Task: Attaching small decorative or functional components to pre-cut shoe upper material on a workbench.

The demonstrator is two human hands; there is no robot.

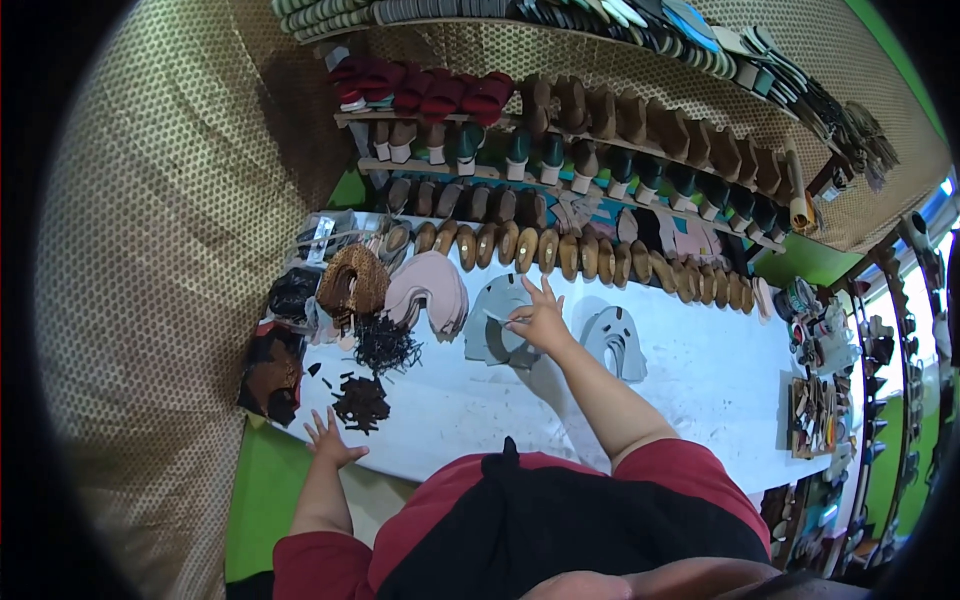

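My right hand (540,318) is over the white table (700,390), its thumb and forefinger pinched on a thin pale stick (494,317) whose kind I cannot make out. The other fingers point up and away. Beneath it lies a grey U-shaped shoe-upper piece (484,345), partly covered by the hand. To the right rests a second grey U-shaped piece (632,362) with small dark patches near its top. At the near left edge my left hand (328,442) holds nothing, its fingers spread. The nearest thing to it is a pile of short dark strips (362,402).
Pink U-shaped pieces (425,275) and brown patterned ones (350,275) are stacked at the left, beside a black strip heap (386,345). Wooden shoe lasts (528,250) line the table's back. Above are shelves of shoes (585,165). A tool box (812,415) stands at the right edge.
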